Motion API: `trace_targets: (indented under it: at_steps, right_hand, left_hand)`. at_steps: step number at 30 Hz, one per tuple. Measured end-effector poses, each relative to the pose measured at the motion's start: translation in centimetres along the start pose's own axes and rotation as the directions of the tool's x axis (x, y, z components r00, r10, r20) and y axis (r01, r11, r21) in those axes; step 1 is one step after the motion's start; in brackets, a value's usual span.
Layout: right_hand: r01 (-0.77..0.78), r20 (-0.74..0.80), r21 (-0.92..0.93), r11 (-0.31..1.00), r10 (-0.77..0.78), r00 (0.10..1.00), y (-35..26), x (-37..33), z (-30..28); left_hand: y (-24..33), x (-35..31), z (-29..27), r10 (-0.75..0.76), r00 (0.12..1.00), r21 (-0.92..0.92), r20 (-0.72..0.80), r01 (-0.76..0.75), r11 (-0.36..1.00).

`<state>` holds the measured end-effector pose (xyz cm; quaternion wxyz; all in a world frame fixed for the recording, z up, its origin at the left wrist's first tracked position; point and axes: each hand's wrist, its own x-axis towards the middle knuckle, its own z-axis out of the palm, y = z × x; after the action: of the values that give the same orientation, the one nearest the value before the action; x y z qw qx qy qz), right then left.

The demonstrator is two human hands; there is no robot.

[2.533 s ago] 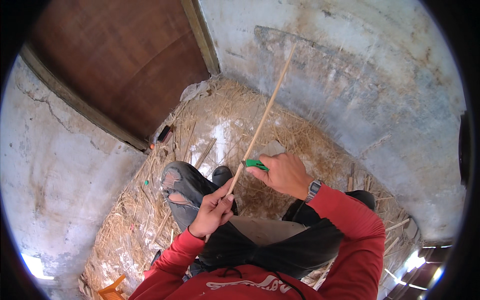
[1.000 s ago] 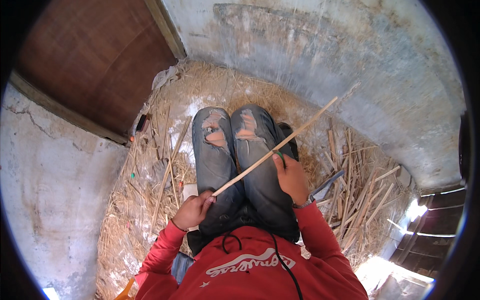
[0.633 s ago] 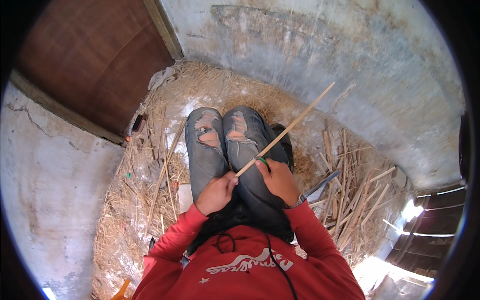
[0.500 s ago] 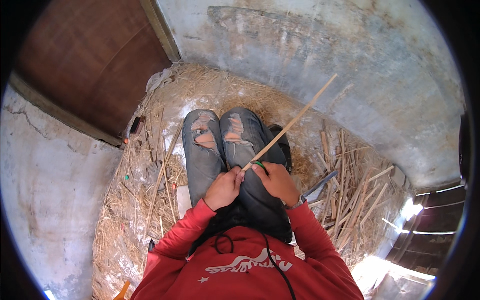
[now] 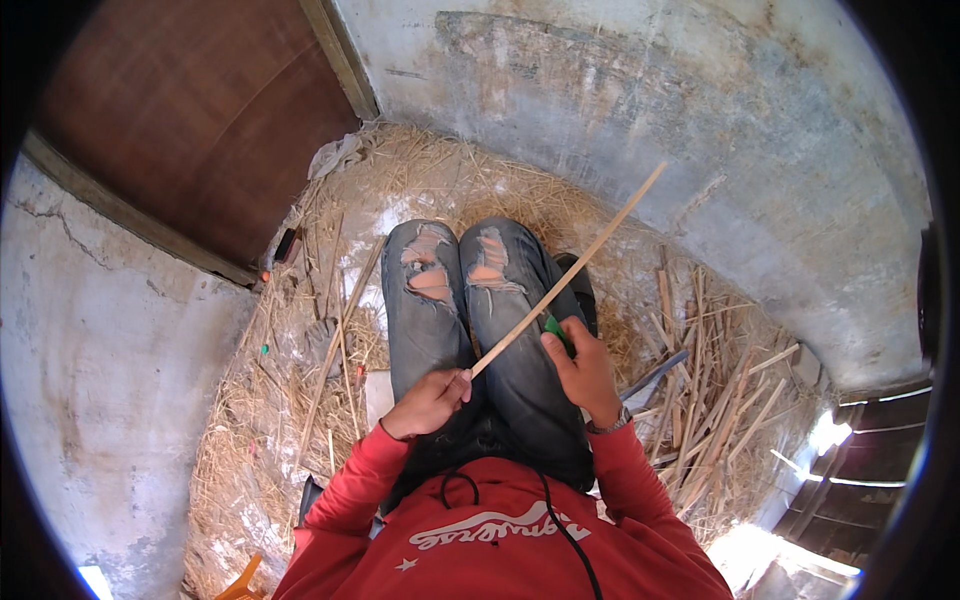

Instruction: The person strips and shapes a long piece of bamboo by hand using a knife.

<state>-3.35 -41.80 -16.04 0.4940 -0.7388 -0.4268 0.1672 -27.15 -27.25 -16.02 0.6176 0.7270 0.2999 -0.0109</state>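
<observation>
Across the top, a stained grey wall (image 5: 650,110) curved over a straw-strewn floor (image 5: 455,175), and ripped dark jeans (image 5: 425,335) filled the middle! Off to the right lay a heap of split sticks (image 5: 715,395). Then the long pale stick (image 5: 566,285): it slanted above the jeans, long axis running lower left to upper right, far tip aimed up toward the wall. At the near end, the left hand (image 5: 432,403) had thumb and fingers pinched tight on it. And the right hand (image 5: 585,375), clamped round a green-handled knife (image 5: 558,333), sat just beside the stick's middle; whether blade met wood, I couldn't tell.
</observation>
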Motion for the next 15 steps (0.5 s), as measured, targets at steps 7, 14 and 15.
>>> trace_targets:
  at_steps: [7, 14, 15]
  right_hand:
    - [0.070, 0.165, -0.311, 0.948, -0.019, 0.986, -1.5, 0.4, 0.3]
    - [0.105, 0.199, -0.425, 0.899, -0.021, 0.980, -1.1, 1.0, 1.1]
    - [0.106, 0.197, -0.423, 0.900, -0.022, 0.980, -1.1, 1.0, 1.1]
  left_hand:
    - [0.7, 0.3, 0.1, -0.067, 0.997, -0.069, 0.038, 0.070, 0.995]
    - [-0.1, -0.2, 0.6, -0.107, 0.993, -0.160, 0.039, 0.112, 0.981]
    - [-0.3, -0.9, 0.7, -0.072, 0.997, -0.096, 0.005, 0.072, 0.993]
